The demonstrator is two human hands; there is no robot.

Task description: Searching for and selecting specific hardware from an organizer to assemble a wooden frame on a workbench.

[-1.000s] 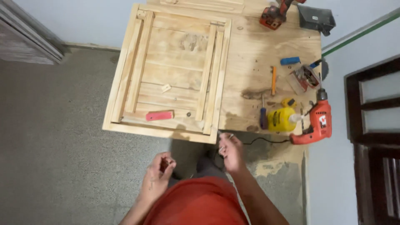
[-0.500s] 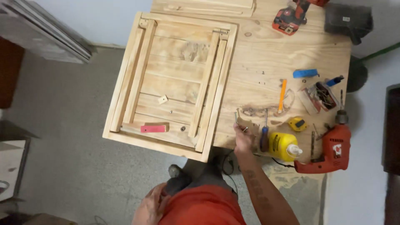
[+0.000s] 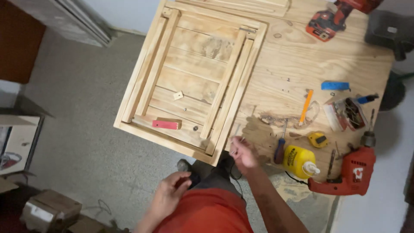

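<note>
While the right hand [image 3: 243, 152] pinches small thin pieces at the bench edge, the left hand [image 3: 170, 195] hangs low by the waist.

The right fingers are closed on what look like small nails or screws, too fine to tell, just beside the corner of the slatted wooden frame [image 3: 194, 73]. The left fingers are loosely curled; whether they hold anything cannot be told. A blue-handled screwdriver [image 3: 280, 148] and a yellow glue bottle [image 3: 298, 161] lie near the right hand.

light: even, soft indoor | shadows: faint | glare: none | blur: slight motion softness | edges: wide-angle stretch
</note>
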